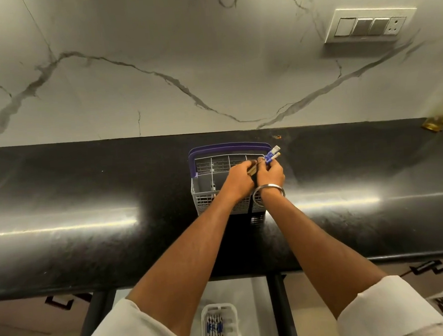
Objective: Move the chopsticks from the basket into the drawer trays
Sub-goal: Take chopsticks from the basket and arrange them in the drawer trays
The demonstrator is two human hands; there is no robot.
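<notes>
Nearest, at the bottom edge between the two sleeves: white tray [218,309] in the open drawer, below the desk edge, already holding several chopsticks laid lengthwise, long axis running toward and away from the body

Next out: black desk [84,184], with both forearms reaching across it to the basket [200,193], a white grid container with a purple handle, standing roughly centred and close to the back wall

Over the basket, both hands together and touching: left hand [238,181] closed around a dark bundle, apparently wooden chopstick ends; right hand [270,173], with a metal bangle [268,192] at the wrist, closed on the blue-and-white chopsticks [272,154], tips projecting up and to the right past the basket rim. Exact count in either grip: cannot tell

Governing relation: chopsticks held at the far end of the reach, tilted diagonally; tray directly below and behind the hands, toward the body. Judged requirement: draw back and down over the desk edge, turn the long axis to match the tray slots. Right hand marginally nearer the tray's right side; risk of a stick slipping during the turn

Farthest: marbled wall with switch plate [369,25] at upper right
</notes>
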